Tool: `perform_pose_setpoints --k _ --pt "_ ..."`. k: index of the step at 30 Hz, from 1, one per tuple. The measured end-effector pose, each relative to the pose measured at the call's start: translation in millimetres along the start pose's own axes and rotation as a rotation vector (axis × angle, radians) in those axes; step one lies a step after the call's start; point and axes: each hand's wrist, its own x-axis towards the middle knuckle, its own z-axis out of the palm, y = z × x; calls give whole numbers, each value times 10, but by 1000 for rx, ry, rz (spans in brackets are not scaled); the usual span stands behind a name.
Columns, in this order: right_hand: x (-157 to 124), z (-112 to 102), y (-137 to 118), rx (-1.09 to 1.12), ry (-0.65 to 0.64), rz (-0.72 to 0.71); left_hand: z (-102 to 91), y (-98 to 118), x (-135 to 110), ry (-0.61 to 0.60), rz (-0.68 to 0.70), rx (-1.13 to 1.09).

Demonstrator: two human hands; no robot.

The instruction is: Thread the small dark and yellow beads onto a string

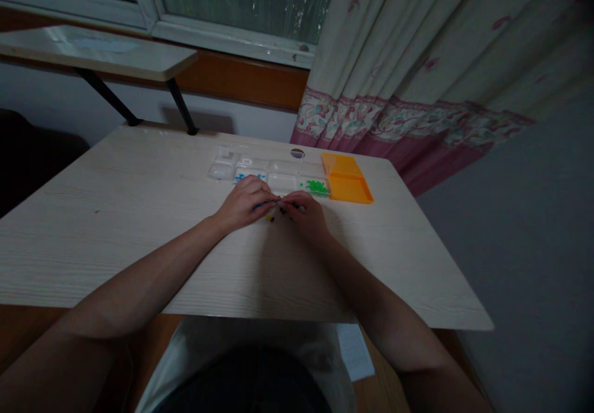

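My left hand [245,204] is closed in a pinch, with a small blue piece [264,204] showing between its fingers. My right hand [307,214] meets it fingertip to fingertip, also pinched; what it holds is too small to make out. Just below the fingers, small dark pieces [282,211] and a yellow bit [269,217] lie on the table. Behind the hands stands a clear compartment tray [283,182]. Blue pieces [244,176] fill part of one compartment, partly hidden by my left hand, and green pieces [316,187] lie in the right one.
An open orange tray [350,189] adjoins the clear tray on the right. A small dark oval object [297,153] lies behind. At the back left, a raised shelf [97,51] stands on black legs. A curtain [394,79] hangs beyond the pale table [116,215].
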Motion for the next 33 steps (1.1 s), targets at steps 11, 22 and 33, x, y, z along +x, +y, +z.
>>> perform_pose_setpoints --k 11,22,33 --pt "-6 5 26 -23 13 -38 5 -20 2 35 20 45" --pt "-14 17 4 -57 15 -46 -13 -16 4 49 -62 40" --pt "-1 46 68 -279 -82 -210 -81 -265 -32 238 -298 109"
